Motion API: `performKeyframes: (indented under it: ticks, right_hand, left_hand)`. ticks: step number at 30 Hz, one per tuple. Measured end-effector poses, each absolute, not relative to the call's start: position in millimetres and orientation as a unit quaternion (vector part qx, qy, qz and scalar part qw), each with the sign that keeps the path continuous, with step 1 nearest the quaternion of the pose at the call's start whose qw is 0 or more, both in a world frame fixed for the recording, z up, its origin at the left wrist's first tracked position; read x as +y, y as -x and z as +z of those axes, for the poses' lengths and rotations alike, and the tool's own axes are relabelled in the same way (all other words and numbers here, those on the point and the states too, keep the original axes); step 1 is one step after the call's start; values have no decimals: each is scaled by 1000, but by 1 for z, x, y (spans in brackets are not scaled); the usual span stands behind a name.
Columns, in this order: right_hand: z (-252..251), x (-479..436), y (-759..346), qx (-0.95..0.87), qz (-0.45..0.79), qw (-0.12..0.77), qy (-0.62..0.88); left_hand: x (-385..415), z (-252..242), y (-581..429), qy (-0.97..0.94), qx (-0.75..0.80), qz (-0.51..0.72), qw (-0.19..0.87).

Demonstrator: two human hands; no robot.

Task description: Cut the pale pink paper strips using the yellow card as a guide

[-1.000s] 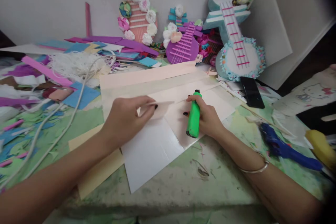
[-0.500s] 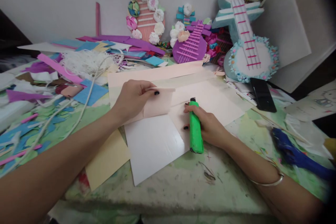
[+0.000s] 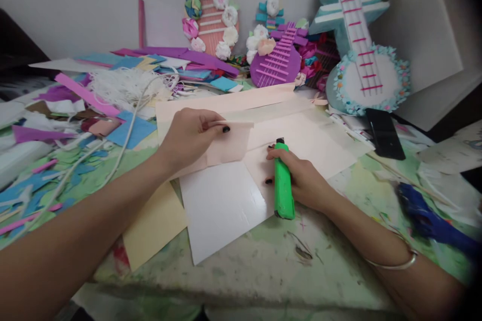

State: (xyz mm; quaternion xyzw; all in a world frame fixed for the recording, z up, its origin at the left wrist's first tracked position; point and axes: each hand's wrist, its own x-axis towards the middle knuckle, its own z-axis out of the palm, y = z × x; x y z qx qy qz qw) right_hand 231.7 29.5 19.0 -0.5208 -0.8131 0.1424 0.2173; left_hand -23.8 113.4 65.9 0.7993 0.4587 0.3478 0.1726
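My left hand (image 3: 192,138) pinches the upper edge of a pale pink paper piece (image 3: 229,148), thumb and fingers closed on it. That piece is lifted a little and its top edge looks folded or rolled. In my right hand (image 3: 303,175) is a green utility knife (image 3: 284,183), its dark tip pointing away from me. Beneath both hands lie larger pale pink sheets (image 3: 309,138). A glossy white sheet (image 3: 222,210) lies in front of the pinched piece, partly over a yellow sheet (image 3: 158,228).
Paper-flowered model instruments stand at the back, among them a purple one (image 3: 276,67) and a pale blue one (image 3: 367,75). A phone (image 3: 384,133) and a blue glue gun (image 3: 429,218) lie right. Paper scraps (image 3: 86,175) and a white cable (image 3: 131,133) spread left.
The whole view has shifted slightly, so the things at right appear farther right. Both hands keep their holds on the paper and the knife, nearly still.
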Motion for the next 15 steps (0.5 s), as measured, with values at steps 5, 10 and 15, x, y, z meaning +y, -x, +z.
performKeyframes:
  ticks: [5,10,15]
  right_hand:
    - [19,30,-231,-811,143,214,526]
    - [17,28,-233,-804,141,216,537]
    - [17,28,-232,-796,143,233,541]
  left_hand:
    - [112,64,38,-773,480,335,243]
    - [130,59,55,-766,558,293,126]
    - [152,55,90,-731,627,254,88]
